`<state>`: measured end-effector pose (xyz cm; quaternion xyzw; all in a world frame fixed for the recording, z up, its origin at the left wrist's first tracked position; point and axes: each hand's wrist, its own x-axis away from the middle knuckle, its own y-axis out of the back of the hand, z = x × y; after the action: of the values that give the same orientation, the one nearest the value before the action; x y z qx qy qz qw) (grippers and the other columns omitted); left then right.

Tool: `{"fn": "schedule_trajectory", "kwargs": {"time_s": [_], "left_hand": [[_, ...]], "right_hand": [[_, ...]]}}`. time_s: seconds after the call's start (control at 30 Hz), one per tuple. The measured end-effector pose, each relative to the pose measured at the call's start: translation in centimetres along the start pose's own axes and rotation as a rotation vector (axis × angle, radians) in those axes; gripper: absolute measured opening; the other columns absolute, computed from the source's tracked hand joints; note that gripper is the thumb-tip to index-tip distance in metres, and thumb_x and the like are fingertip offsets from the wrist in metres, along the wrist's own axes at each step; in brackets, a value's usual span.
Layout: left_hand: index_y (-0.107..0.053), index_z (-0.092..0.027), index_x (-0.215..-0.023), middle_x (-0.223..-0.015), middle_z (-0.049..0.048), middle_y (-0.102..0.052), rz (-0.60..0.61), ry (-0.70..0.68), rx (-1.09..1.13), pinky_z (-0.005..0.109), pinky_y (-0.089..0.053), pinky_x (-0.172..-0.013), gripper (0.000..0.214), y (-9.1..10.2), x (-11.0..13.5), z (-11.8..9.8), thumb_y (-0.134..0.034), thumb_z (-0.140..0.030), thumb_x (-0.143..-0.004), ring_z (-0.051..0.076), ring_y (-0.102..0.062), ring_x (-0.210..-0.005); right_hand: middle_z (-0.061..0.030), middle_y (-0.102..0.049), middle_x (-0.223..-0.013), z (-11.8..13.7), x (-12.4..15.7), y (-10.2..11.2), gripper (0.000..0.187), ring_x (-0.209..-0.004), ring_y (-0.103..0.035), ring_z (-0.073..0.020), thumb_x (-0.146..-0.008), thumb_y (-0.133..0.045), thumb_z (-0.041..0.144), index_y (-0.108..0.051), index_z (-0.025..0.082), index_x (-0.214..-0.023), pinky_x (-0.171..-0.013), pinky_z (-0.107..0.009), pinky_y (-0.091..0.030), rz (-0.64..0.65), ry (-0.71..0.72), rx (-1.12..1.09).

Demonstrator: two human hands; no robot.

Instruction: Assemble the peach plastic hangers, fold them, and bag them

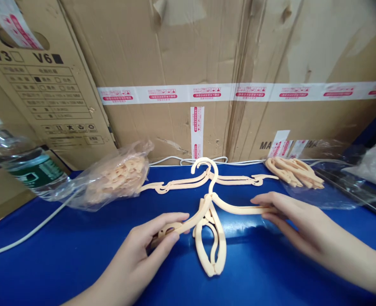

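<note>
A cream plastic folding hanger (232, 207) is held up in the middle, its hook at the top and its two arms spread. My left hand (149, 242) pinches the end of one arm between thumb and fingers. The other arm's tip is gripped by my right hand (298, 225), whose fingertips cover it. Below and partly behind the hanger's centre is a folded hanger (221, 250) with its arms together. Farther back, an unfolded hanger (188, 182) lies across the blue table, its hook partly hidden by the held one.
A clear bag of folded hangers (118, 174) lies at left, beside a water bottle (31, 165) and a white cable (31, 240). More folded hangers (294, 172) rest on plastic at right, near a dark flat object (344, 187). Cardboard boxes (162, 55) stand behind the blue table (89, 246).
</note>
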<state>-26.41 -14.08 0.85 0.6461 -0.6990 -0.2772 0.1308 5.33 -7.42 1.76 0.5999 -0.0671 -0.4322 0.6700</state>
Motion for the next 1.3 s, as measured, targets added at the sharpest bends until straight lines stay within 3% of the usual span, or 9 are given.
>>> {"fn": "schedule_trajectory", "kwargs": {"time_s": [0.1,0.2,0.37,0.5,0.73,0.9,1.1,1.2,1.3], "left_hand": [[-0.069,-0.026,-0.11,-0.075,-0.0007,-0.067,-0.075,0.097,0.069,0.019,-0.047,-0.053,0.032,0.2,-0.3,0.1,-0.06,-0.044,-0.085,0.013,-0.057,-0.06],[-0.069,-0.023,-0.109,-0.066,-0.0019,-0.06,-0.077,0.154,0.166,0.018,-0.043,-0.05,0.035,0.2,-0.5,0.3,-0.063,-0.046,-0.083,0.011,-0.051,-0.055],[-0.068,-0.022,-0.115,-0.061,-0.0035,-0.053,-0.104,0.241,0.236,0.02,-0.041,-0.052,0.043,-0.3,-0.2,-0.6,-0.063,-0.049,-0.082,0.011,-0.049,-0.054],[-0.068,-0.023,-0.115,-0.059,-0.0039,-0.052,-0.121,0.278,0.268,0.02,-0.04,-0.051,0.046,-0.6,0.2,-1.3,-0.065,-0.051,-0.079,0.01,-0.048,-0.053],[-0.065,-0.021,-0.118,-0.05,-0.0051,-0.05,-0.082,0.306,0.31,0.02,-0.04,-0.048,0.048,-0.4,0.1,-1.5,-0.062,-0.052,-0.082,0.01,-0.046,-0.048],[-0.067,-0.023,-0.114,-0.06,-0.0031,-0.059,-0.076,0.198,0.301,0.019,-0.048,-0.055,0.041,-0.1,-0.3,-0.5,-0.067,-0.046,-0.08,0.012,-0.056,-0.056],[-0.061,-0.023,-0.121,-0.082,0.0,-0.069,-0.262,0.276,0.465,0.021,-0.054,-0.071,0.055,-0.6,-0.3,-1.1,-0.077,-0.041,-0.072,0.014,-0.064,-0.071],[-0.055,-0.023,-0.127,-0.083,0.0005,-0.069,-0.253,0.286,0.565,0.021,-0.056,-0.069,0.064,-0.8,-0.3,-1.7,-0.079,-0.038,-0.07,0.015,-0.064,-0.074],[-0.062,-0.022,-0.117,-0.082,0.0012,-0.068,-0.175,0.285,0.585,0.02,-0.056,-0.064,0.052,-1.0,0.0,-1.7,-0.079,-0.038,-0.071,0.016,-0.065,-0.076]], "right_hand": [[-0.0097,-0.065,-0.103,-0.3,-0.1,0.4,0.032,-0.096,-0.061,-0.0269,-0.096,-0.038,0.021,-0.057,0.026,-0.121,-0.08,-0.042,-0.053,-0.042,0.119,0.179],[-0.0102,-0.066,-0.103,-0.5,0.2,0.8,0.035,-0.099,-0.059,-0.0317,-0.095,-0.037,0.021,-0.061,0.028,-0.119,-0.085,-0.051,-0.05,-0.134,0.119,0.383],[-0.0119,-0.067,-0.108,-0.3,0.9,0.8,0.039,-0.088,-0.065,-0.0286,-0.092,-0.032,0.012,-0.061,0.021,-0.115,-0.066,-0.041,-0.055,-0.194,0.112,0.641],[-0.0145,-0.062,-0.123,-0.1,0.8,0.7,0.04,-0.095,-0.065,-0.0303,-0.091,-0.03,0.01,-0.064,0.018,-0.11,-0.065,-0.04,-0.057,-0.179,0.135,0.702],[-0.013,-0.051,-0.136,0.8,0.2,-0.1,0.032,-0.111,-0.06,-0.0268,-0.096,-0.04,0.019,-0.058,0.024,-0.123,-0.079,-0.036,-0.059,-0.271,0.042,0.182],[-0.0111,-0.065,-0.112,1.1,-0.3,-0.4,0.036,-0.08,-0.066,-0.0201,-0.092,-0.055,0.04,-0.058,0.023,-0.124,-0.061,-0.028,-0.061,-0.252,-0.204,-0.288],[-0.0045,-0.068,-0.079,0.2,-0.8,0.3,0.03,-0.06,-0.058,-0.0148,-0.087,-0.062,0.044,-0.07,0.022,-0.105,-0.053,-0.026,-0.051,-0.186,-0.356,-0.569],[-0.0034,-0.064,-0.075,0.6,-0.9,0.3,0.026,-0.059,-0.056,-0.0136,-0.088,-0.062,0.042,-0.072,0.021,-0.097,-0.059,-0.028,-0.05,-0.18,-0.364,-0.631],[-0.0033,-0.063,-0.08,2.2,-0.8,-0.2,0.027,-0.059,-0.054,-0.0122,-0.087,-0.064,0.041,-0.066,0.02,-0.103,-0.056,-0.026,-0.049,-0.159,-0.443,-0.824]]}}
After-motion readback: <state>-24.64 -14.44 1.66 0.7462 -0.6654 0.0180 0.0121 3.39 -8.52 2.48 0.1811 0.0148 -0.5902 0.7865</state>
